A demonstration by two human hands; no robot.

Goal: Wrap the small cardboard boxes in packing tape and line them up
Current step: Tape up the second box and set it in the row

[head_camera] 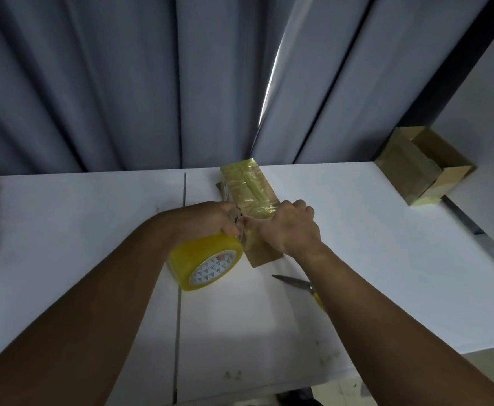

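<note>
**Both hands closed: one on the tape, one on the boxes**

The left hand (215,219) curls its fingers over the top rim of the tape roll (207,263) and grips it. The roll is a thick yellow translucent ring, glossy, tilted on edge, with a white core face printed in small triangles. It hangs just below that hand and close to the tabletop; whether it touches cannot be told.

Just to the right of this grip, the right hand (289,227) clamps down on the boxes (247,184). Its fingers bend over their far-right edge and the thumb reaches across toward the left hand's fingertips, nearly meeting them. The boxes form one long rectangular block running away from the hands. The stretch beyond the grip is sheathed in wrinkled, shiny yellowish tape. The short end nearer the wrists is plain matte brown cardboard.

Below the right wrist lie scissors (297,283) with pointed steel blades and a yellow handle, partly hidden by the forearm. Far right of both grips sits an open carton (424,168) of brown card. Everything rests on a smooth white table (93,218), with a pleated grey-blue curtain (122,83) beyond it.
</note>
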